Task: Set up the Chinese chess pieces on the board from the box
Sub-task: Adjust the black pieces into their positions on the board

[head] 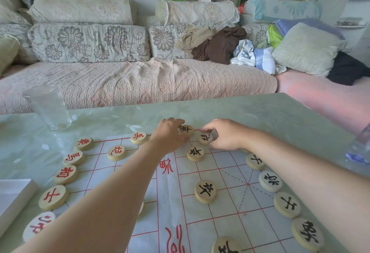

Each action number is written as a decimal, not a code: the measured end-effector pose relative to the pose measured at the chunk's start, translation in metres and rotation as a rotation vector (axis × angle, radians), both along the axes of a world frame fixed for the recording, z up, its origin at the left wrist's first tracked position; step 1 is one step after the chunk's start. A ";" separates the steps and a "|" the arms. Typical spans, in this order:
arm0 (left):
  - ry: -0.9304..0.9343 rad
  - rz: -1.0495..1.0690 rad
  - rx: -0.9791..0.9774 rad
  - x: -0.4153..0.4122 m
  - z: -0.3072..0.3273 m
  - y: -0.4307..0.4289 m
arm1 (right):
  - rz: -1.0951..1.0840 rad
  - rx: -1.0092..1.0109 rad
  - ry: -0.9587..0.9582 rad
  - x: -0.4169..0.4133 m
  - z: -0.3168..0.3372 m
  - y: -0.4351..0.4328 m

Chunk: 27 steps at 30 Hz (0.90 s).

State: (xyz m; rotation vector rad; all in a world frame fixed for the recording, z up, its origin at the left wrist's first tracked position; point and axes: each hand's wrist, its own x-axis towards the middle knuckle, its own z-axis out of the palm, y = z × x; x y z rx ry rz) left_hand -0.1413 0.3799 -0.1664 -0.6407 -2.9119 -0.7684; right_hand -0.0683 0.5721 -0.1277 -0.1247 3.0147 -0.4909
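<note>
Wooden pieces (186, 129) seem pinched by left hand (170, 135) and right hand (225, 135).

Clear ribbed drinking glass (48, 106) upright on pale green glossy tabletop (260, 112); behind, floral quilted sofa (120, 84) with crumpled brown garment (218, 46) (amid other heaped clothes) and grey-green square cushion (306, 48).
</note>
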 end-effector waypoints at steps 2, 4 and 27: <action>-0.014 0.000 0.001 0.000 0.001 0.002 | -0.004 0.025 0.015 -0.002 -0.002 0.000; -0.019 0.004 0.008 0.000 0.002 0.002 | -0.013 0.028 0.010 -0.003 -0.003 0.002; 0.086 -0.107 0.085 0.058 0.012 -0.018 | -0.140 -0.186 0.215 0.049 0.005 0.031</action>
